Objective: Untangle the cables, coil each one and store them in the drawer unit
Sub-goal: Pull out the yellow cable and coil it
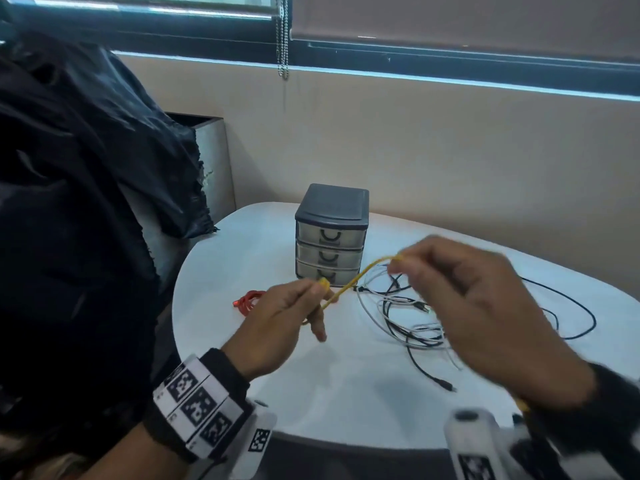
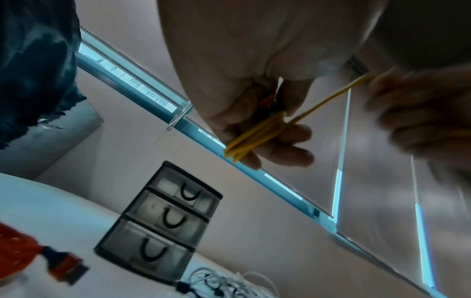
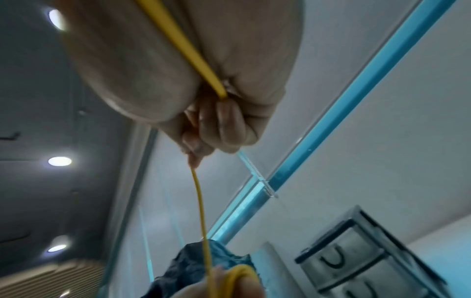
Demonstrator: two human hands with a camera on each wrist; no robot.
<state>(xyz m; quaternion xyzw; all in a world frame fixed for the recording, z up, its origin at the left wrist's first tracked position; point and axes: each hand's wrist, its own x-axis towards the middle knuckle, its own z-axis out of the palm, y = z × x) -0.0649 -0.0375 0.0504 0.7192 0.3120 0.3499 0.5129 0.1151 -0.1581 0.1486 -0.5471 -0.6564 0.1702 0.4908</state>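
One yellow cable (image 1: 349, 284), two hands, three drawers (image 1: 329, 252)

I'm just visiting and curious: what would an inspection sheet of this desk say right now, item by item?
Surface: white rounded table, pushed against a beige wall.
Job's things: grey drawer unit, three drawers, all closed; yellow cable partly looped.
Clutter: nothing seen beyond the cables.
Hands: left hand grips the yellow loops, its fingers curled round them; right hand pinches the free length, stretched between the hands above the table.
Cables: red cable bundled left of the unit; white and black cables tangled on the table.
Surroundings: dark cloth at left; window with blind and bead chain.
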